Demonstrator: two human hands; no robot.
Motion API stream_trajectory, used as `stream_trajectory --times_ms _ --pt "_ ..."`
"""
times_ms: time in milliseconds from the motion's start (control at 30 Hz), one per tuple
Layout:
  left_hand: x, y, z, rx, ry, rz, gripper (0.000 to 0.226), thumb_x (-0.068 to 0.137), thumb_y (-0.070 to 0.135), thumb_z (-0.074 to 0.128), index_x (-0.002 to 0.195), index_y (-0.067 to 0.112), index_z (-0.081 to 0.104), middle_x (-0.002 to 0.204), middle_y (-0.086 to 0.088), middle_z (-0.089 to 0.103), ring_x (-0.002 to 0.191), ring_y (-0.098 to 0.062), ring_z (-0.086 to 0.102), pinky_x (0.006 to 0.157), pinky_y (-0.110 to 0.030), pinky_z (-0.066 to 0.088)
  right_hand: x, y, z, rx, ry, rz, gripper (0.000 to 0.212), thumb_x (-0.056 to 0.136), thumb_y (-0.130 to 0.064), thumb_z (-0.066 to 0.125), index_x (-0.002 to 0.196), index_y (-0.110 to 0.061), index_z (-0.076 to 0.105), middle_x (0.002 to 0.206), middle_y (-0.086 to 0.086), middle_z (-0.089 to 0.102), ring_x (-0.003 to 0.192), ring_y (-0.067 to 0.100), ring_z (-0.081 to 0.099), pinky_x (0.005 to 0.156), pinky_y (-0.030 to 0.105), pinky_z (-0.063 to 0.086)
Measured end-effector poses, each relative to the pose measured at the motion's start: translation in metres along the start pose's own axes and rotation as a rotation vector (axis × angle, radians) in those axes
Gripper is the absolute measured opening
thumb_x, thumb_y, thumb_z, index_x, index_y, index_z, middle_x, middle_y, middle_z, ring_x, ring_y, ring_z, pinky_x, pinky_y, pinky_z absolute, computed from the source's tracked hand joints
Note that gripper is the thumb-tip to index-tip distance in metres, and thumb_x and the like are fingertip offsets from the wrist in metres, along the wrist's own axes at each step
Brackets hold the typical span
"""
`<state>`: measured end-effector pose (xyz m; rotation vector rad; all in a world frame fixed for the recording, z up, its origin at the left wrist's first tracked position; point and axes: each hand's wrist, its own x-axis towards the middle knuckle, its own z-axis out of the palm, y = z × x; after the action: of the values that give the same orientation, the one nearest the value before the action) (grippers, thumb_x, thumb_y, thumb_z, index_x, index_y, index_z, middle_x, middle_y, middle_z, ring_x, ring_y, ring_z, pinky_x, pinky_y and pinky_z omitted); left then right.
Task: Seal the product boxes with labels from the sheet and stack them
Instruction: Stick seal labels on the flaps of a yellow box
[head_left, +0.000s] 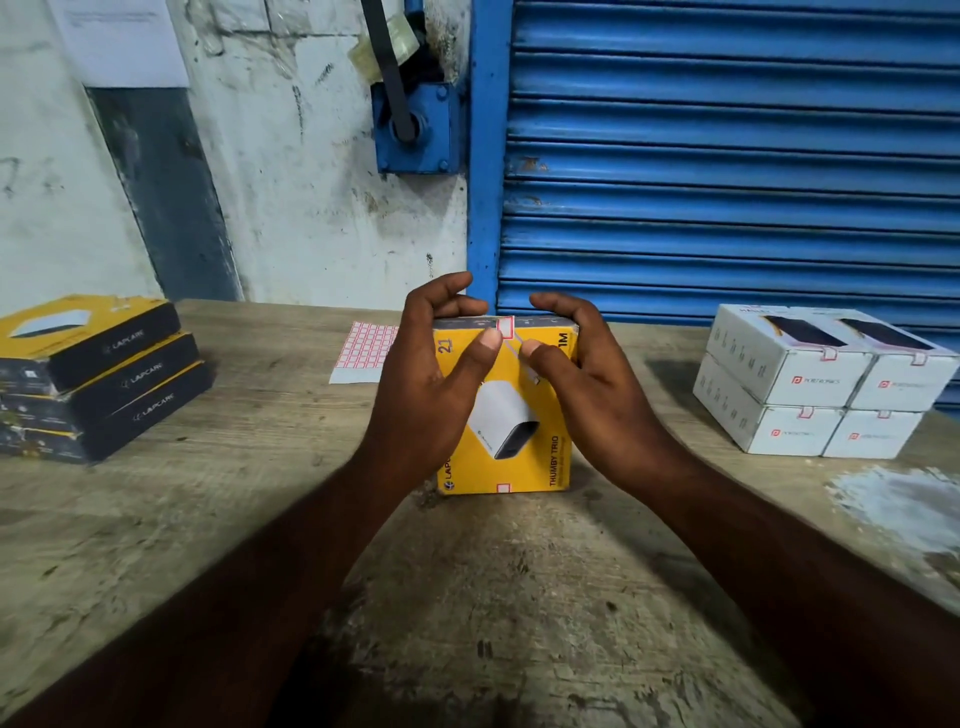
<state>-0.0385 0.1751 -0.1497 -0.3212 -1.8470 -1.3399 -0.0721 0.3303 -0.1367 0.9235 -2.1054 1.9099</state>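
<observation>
Two-handed hold: left hand (431, 374) and right hand (579, 374) curled round the yellow box (511, 415) on the table (467, 597), thumbs by a label (505, 326) at its top edge; likely light, stiff cardboard; best gripped by the side walls.

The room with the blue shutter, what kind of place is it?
Probably a shop's packing room: a roll-down shutter, stacked yellow boxes and white boxes, and a label sheet on the table behind the box being sealed.
</observation>
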Motion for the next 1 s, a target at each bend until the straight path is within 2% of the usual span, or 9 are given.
stream_trajectory --times_ms 133,267,433,567,667,767,900,1000 --pt "-0.0018 0.0017 0.0015 0.005 0.022 0.011 0.055 0.090 0.038 0.066 0.137 0.020 0.045 0.119 0.004 0.063 0.111 -0.005 0.063 0.095 -0.019 0.048 -0.0025 -0.0038 -0.0002 0.046 -0.009 0.006 0.038 0.100 -0.003 0.053 0.136 -0.013 0.048 0.096 -0.007 0.066 0.081 -0.007 0.063 0.074 0.011 0.049" --pt "-0.0033 0.0029 0.0039 0.025 0.054 0.022 0.054 0.091 0.027 0.067 0.139 0.016 0.045 0.117 0.005 0.063 0.110 -0.004 0.062 0.094 -0.016 0.047 -0.0048 -0.0069 0.0025 0.082 0.002 0.017 0.037 0.100 -0.007 0.056 0.135 -0.013 0.048 0.099 -0.006 0.067 0.084 -0.005 0.065 0.075 0.012 0.050" --pt "-0.0040 0.0032 0.0040 0.005 0.000 0.017 0.058 0.089 0.017 0.059 0.144 0.016 0.040 0.120 0.004 0.060 0.108 -0.002 0.061 0.090 -0.011 0.044 -0.0058 -0.0098 0.0053 0.093 0.051 0.021 0.039 0.096 -0.021 0.065 0.133 -0.019 0.051 0.096 -0.009 0.069 0.080 -0.004 0.068 0.069 0.012 0.051" --pt "-0.0048 0.0037 0.0013 -0.025 -0.029 0.002 0.060 0.087 0.015 0.052 0.145 0.018 0.039 0.122 0.006 0.059 0.110 -0.006 0.060 0.094 -0.019 0.046 -0.0055 -0.0096 0.0073 0.061 0.076 0.014 0.041 0.094 -0.026 0.068 0.131 -0.024 0.051 0.097 -0.009 0.070 0.085 0.001 0.070 0.072 0.017 0.055" --pt "-0.0047 0.0041 0.0013 -0.040 -0.019 -0.001 0.054 0.090 0.022 0.052 0.143 0.021 0.040 0.120 0.009 0.060 0.111 -0.008 0.060 0.096 -0.025 0.047 -0.0057 -0.0085 0.0071 0.074 0.059 0.024 0.039 0.097 -0.023 0.065 0.133 -0.023 0.050 0.091 -0.013 0.072 0.086 0.002 0.070 0.073 0.018 0.055" --pt "-0.0048 0.0048 0.0015 -0.036 -0.002 0.000 0.054 0.091 0.032 0.054 0.143 0.022 0.041 0.119 0.011 0.060 0.111 -0.007 0.060 0.097 -0.025 0.047 -0.0059 -0.0092 0.0065 0.076 0.045 0.020 0.038 0.099 -0.018 0.061 0.136 -0.020 0.049 0.095 -0.010 0.070 0.085 -0.002 0.068 0.073 0.014 0.052" --pt "-0.0053 0.0061 0.0024 -0.031 -0.001 0.002 0.052 0.093 0.024 0.052 0.143 0.021 0.041 0.119 0.009 0.060 0.111 -0.007 0.060 0.097 -0.025 0.048 -0.0054 -0.0100 0.0058 0.081 0.060 0.031 0.043 0.095 -0.024 0.066 0.135 -0.023 0.049 0.104 -0.001 0.070 0.091 0.006 0.071 0.075 0.019 0.056" --pt "-0.0053 0.0053 0.0023 -0.032 0.003 -0.001 0.051 0.093 0.025 0.053 0.142 0.023 0.041 0.118 0.010 0.060 0.110 -0.007 0.061 0.095 -0.023 0.048 -0.0058 -0.0095 0.0058 0.062 0.052 0.028 0.043 0.096 -0.024 0.066 0.135 -0.023 0.048 0.105 -0.002 0.070 0.092 0.008 0.071 0.078 0.022 0.057"
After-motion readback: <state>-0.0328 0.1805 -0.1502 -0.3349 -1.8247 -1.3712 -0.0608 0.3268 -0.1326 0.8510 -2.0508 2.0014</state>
